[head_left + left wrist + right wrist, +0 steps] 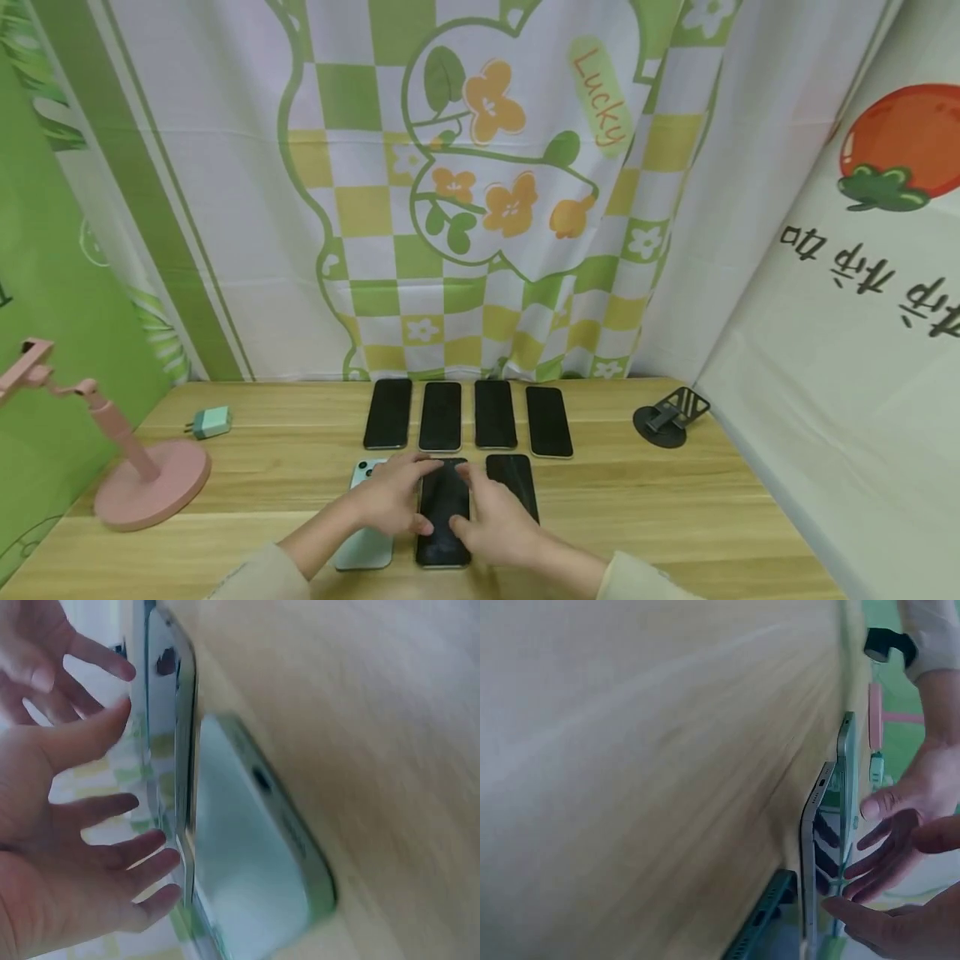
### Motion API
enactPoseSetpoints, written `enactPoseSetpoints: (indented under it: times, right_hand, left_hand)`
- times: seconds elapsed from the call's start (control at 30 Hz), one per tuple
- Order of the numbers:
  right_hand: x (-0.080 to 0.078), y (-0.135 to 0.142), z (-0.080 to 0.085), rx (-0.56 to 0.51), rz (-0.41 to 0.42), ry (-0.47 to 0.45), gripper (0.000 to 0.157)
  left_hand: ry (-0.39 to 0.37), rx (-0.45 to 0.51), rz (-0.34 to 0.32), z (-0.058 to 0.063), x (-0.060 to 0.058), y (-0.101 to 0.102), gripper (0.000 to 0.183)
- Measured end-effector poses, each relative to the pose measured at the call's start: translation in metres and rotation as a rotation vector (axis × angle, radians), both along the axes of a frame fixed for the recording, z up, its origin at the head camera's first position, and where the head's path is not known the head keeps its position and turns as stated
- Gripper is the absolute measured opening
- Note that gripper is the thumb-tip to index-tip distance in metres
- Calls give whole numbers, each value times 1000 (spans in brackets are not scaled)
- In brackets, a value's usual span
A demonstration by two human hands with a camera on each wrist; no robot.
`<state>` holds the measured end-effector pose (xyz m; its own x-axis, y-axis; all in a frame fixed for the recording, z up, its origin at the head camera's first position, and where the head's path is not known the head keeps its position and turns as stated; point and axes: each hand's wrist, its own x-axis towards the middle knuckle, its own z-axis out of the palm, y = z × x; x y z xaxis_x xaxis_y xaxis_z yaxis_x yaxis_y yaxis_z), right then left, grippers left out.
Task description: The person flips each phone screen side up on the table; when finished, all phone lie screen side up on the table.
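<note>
A black-screened smartphone lies face up in the middle of the front row. My left hand is over its left edge and my right hand over its right edge, fingers spread. In the right wrist view, a right fingertip is close to the phone's metal side; whether it touches is unclear. Left of it a mint-coloured phone lies back up, partly covered by my left hand. To the right, another dark phone is partly behind my right hand. Neither hand holds anything.
Behind, several black phones lie in a row on the wooden table. A pink stand and a mint charger plug are at left. At back right sits a black folding phone holder. A patterned curtain hangs behind.
</note>
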<state>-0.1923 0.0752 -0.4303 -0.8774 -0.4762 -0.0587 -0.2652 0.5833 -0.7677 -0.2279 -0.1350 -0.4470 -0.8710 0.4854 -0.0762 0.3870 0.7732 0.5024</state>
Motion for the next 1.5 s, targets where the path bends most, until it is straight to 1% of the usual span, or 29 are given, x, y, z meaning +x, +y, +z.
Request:
enactPoseSetpoints:
  times: [0.03,0.07,0.13,0.23,0.3,0.4,0.5,0.53,0.63,0.73,0.8,0.83,1.03,1.07,1.13,1.17,1.23,1.37,1.47,1.5]
  right_hand:
    - [1,-2,0,28,28,45,64]
    - [1,-5,0,58,57,80,64]
    - [2,-12,0,112,100,125,63]
    - [4,-26,-1,202,174,200,60]
    - [5,-37,-2,270,222,285,57]
    - [7,-53,-6,355,281,367,56]
    - [9,-67,-11,434,354,422,59]
    - [10,-71,-12,468,376,438,60]
    - [11,-80,-16,573,434,531,64]
    - [10,-86,-18,660,453,622,65]
    - [9,-89,-20,692,452,637,65]
    - [8,-90,-20,699,448,627,64]
    - [4,-92,-24,720,450,551,57]
    - [3,-93,-25,724,457,549,57]
    - [-1,-94,-32,723,471,536,58]
    - [-4,-94,-38,714,479,528,59]
    - [-10,-96,-48,700,495,524,60]
    - [-19,-101,-71,677,496,516,64]
    - [-21,-104,-78,680,475,510,67]
    - [-21,-104,-81,668,470,504,68]
  left_hand:
    - [15,25,24,1,0,-5,80]
    - [18,57,65,3,1,-9,76]
    - [51,70,129,6,0,-19,70]
    - [75,43,214,10,-2,-36,63]
    - [86,26,244,10,-5,-48,61]
    - [94,20,242,7,-9,-63,61]
    - [88,37,212,1,-13,-73,61]
    - [87,37,199,-1,-13,-75,62]
    - [75,40,176,-6,-13,-77,64]
    - [69,28,168,-7,-13,-77,67]
    - [69,23,170,-6,-14,-76,68]
    - [65,25,177,-5,-14,-75,69]
    - [83,13,159,-4,-16,-73,64]
    - [89,9,152,-5,-17,-73,63]
    - [79,29,160,-5,-18,-73,59]
    - [74,40,161,-5,-19,-73,57]
    - [48,84,175,-5,-21,-74,55]
    - [-57,233,250,-4,-27,-76,53]
    - [-142,334,305,-5,-30,-79,51]
    - [-164,360,312,-5,-31,-80,52]
